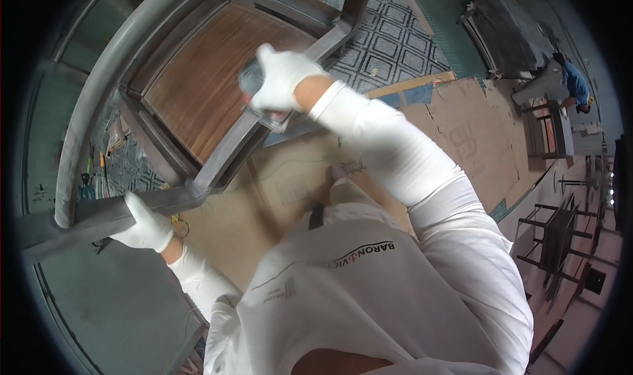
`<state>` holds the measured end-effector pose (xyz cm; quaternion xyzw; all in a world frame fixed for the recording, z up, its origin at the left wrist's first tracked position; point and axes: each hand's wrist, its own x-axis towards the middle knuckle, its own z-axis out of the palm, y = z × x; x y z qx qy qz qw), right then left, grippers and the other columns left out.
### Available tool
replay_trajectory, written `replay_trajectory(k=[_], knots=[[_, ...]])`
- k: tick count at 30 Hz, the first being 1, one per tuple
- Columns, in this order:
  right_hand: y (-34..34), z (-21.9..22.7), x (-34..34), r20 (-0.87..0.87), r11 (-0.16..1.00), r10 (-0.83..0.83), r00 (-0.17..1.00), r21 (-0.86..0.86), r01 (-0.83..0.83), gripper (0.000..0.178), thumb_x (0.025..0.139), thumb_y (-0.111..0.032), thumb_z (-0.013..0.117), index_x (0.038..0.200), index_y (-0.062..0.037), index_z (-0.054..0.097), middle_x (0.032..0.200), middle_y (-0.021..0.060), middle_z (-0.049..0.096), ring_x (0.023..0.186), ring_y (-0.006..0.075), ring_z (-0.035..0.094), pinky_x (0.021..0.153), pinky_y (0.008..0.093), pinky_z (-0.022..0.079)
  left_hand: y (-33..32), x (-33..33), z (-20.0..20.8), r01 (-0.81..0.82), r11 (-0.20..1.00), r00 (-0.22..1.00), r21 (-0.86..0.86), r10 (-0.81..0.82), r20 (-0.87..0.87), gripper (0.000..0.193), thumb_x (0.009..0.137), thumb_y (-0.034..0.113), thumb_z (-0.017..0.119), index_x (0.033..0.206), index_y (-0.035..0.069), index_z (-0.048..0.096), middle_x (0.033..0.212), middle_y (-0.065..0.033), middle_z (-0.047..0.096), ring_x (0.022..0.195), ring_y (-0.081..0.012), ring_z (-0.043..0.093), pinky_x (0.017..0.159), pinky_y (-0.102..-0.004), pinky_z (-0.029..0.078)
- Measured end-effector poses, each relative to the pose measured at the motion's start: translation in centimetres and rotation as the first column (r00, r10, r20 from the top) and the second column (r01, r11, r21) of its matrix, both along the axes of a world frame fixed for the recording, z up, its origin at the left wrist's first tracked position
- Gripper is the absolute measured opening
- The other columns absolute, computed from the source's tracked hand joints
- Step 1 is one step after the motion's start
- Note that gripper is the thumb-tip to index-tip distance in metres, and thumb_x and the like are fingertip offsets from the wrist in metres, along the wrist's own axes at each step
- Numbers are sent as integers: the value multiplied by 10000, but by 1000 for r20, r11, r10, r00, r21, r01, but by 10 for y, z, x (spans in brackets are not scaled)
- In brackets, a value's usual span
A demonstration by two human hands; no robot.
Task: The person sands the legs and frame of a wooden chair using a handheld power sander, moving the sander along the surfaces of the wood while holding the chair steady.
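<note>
A wooden chair frame (168, 196) with a brown panel (204, 78) and a curved grey rail (89, 111) lies before me. My right hand (285, 78), in a white glove, is closed around a handheld sander (249, 79), its body grey and red and smeared by motion. The sander's base is at the frame's near bar, beside the panel's right edge. Lower left, my gloved left hand (146, 226) grips a straight bar of the chair, thumb over the top. Its other fingers are partly hidden by the bar.
Brown cardboard (461, 127) and a patterned carpet (389, 42) cover the floor. A wood strip (412, 85) lies between them. Dark furniture (508, 29) stands far right, with a person in blue (577, 85) beside it. More dark frames (557, 240) stand at the right.
</note>
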<state>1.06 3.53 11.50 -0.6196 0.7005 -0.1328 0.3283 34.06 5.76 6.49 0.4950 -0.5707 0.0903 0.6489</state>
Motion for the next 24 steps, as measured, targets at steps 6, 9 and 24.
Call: replay_trajectory(k=[6, 9, 24], knots=[[-30, -20, -109, -174, 963, -247, 953, -154, 221, 966, 609, -429, 774, 1334, 105, 424, 1136, 332, 652, 1065, 400, 668, 922, 371, 522, 12, -33, 7, -174, 978, 971, 117, 190, -144, 628, 852, 164, 766, 1312, -118, 445, 1243, -240, 555, 1068, -319, 589, 910, -416, 496], [-38, -21, -138, -163, 944, -312, 936, -168, 285, 954, 606, -435, 797, 1328, 90, 460, 1152, 310, 660, 1090, 403, 662, 940, 374, 526, 27, -41, -1, -468, 787, 731, -402, 600, 324, 671, 858, 254, 788, 1329, -63, 430, 1236, -207, 529, 1101, -347, 556, 967, -443, 465], [168, -108, -160, 230, 776, -606, 761, -38, 629, 674, 655, -249, 858, 1210, -44, 536, 1082, 177, 681, 1027, 338, 673, 879, 369, 530, -148, -323, -88, 283, 45, 431, 958, -898, -86, 774, 783, 488, 764, 1290, -61, 565, 1254, -267, 626, 1190, -379, 595, 1031, -396, 431]])
